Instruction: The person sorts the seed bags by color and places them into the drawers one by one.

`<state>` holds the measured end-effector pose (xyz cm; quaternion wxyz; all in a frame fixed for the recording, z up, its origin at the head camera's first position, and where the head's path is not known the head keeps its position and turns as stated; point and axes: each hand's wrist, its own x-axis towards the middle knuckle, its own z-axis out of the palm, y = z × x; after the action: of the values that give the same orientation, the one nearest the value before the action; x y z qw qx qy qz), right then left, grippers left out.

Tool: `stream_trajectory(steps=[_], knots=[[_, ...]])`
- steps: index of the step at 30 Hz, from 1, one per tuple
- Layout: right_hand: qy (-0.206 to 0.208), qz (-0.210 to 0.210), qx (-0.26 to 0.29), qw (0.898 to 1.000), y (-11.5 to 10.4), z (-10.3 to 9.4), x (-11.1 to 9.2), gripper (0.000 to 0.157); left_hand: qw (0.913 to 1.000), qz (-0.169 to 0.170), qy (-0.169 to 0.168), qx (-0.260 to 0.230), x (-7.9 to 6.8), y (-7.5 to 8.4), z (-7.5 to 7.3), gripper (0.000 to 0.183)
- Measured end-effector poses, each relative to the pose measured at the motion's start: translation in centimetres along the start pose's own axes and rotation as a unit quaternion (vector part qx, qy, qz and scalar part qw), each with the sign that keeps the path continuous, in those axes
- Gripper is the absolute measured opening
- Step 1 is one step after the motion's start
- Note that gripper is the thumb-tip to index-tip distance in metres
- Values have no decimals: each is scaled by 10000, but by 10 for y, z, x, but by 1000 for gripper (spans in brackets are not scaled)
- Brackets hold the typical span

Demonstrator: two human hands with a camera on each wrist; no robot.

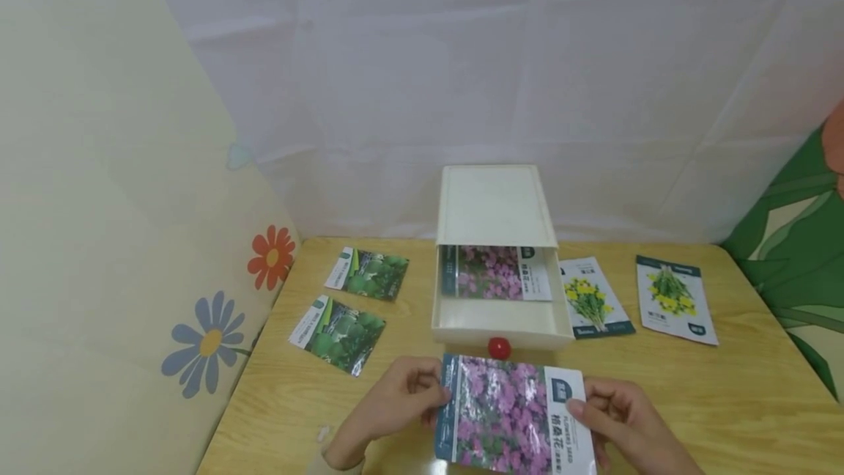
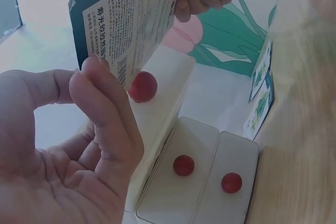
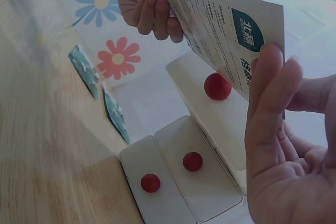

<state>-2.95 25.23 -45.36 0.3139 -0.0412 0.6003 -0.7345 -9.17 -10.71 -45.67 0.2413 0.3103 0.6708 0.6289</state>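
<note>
"How many packets in hand?"
"1 pink-flower packet [image 1: 501,416], in front of the open drawer [image 1: 461,334]; the left hand [image 1: 405,403] and right hand [image 1: 626,420] each pinch 1 end."
"Elsewhere?"
"1 second pink packet [image 1: 491,273] inside the drawer, 2 green-leaf packets [image 1: 346,336] at left, 2 yellow-flower packets [image 1: 674,303] at right. Wrist views show 3 red knobs [image 2: 184,165]."

6 pkts [image 1: 504,413], 3 knobbed drwrs [image 1: 461,334]

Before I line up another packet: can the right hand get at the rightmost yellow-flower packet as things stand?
Probably not yet: the right hand pinches one end of a purple-flower packet. Once freed, likely yes: only bare table shows between it and the yellow-flower packet.
</note>
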Motion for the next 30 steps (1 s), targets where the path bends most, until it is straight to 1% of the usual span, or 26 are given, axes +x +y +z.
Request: stream_trajectory(steps=[7,12,16,18,20,23,27,30], knots=[[41,-14,-252,9997,-7,-1,-1,33,9999,67,79,9,3,6,0,23],[-17,-288,-339,9990,-10,0,-2,30,9997,237,89,21,3,8,0,23],[-143,-577,-208,9980,-12,1,-2,30,9996,253,154,31,2,13,1,25],[-141,-609,-238,9978,-14,1,-1,31,9994,288,190,27,2,15,0,24],[-70,-586,-312,9978,-17,2,-1,31,9991,359,240,52,2,18,0,23],[27,-702,-507,9962,-20,4,1,31,9985,440,322,84,3,22,-2,22],[73,-1073,-712,9916,-25,6,2,30,9977,444,483,176,4,27,-4,23],[23,-1200,-718,9902,-28,8,3,29,9965,498,625,239,6,29,-6,22]])
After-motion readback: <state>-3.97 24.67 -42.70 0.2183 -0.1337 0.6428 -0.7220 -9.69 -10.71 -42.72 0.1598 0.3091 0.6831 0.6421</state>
